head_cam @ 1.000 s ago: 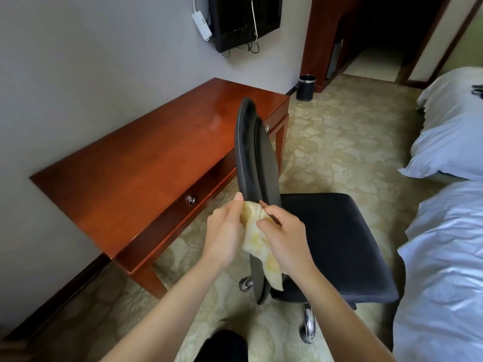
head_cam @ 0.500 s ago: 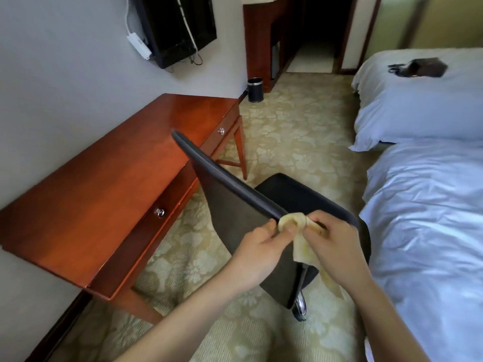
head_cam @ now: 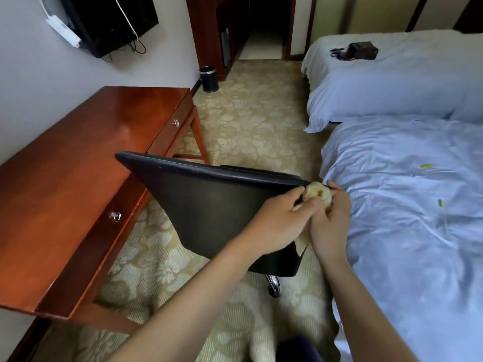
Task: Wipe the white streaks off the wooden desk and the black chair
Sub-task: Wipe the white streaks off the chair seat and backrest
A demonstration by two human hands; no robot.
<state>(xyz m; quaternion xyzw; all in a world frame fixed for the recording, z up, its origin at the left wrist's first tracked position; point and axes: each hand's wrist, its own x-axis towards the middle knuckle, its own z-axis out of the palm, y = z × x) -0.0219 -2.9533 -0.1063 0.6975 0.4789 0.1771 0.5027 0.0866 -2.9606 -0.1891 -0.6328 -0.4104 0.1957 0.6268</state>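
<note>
Cloth (head_cam: 317,193): pale yellow, bunched, pressed against the right-hand end of the chair's top edge. A loose tail hangs down between the two hands.

Left hand (head_cam: 277,226): lies across the upper right of the backrest, thumb and fingertips pinching the bunched cloth.

Right hand (head_cam: 330,226): just beside the left and touching it, fingers curled round the same cloth from the bed side.

Chair (head_cam: 217,205): black and padded, with the rear face of its backrest toward the camera. It stands on the carpet between the surface and the near bed. The top edge runs from upper left down to the cloth. The seat is mostly hidden behind the backrest. A chrome leg (head_cam: 273,284) with a castor shows below.

Surface (head_cam: 78,165): reddish polished wood, set along the grey wall to the left of the chair. Its front holds two drawers, each with a metal knob, one near (head_cam: 116,216) and one far (head_cam: 176,123).

Carpet (head_cam: 248,126): beige with a pale flower pattern.

Near bed (head_cam: 407,231): white rumpled sheet, right of the chair, with two small green bits (head_cam: 426,166) lying on it.

Far bed (head_cam: 392,82): white cover, carrying a dark bag (head_cam: 356,50).

Bin (head_cam: 209,78): small, black, on the floor past the far end of the surface.

Television (head_cam: 109,19): dark, wall-mounted above the surface, with a white power strip (head_cam: 62,30) and cables beside it.
</note>
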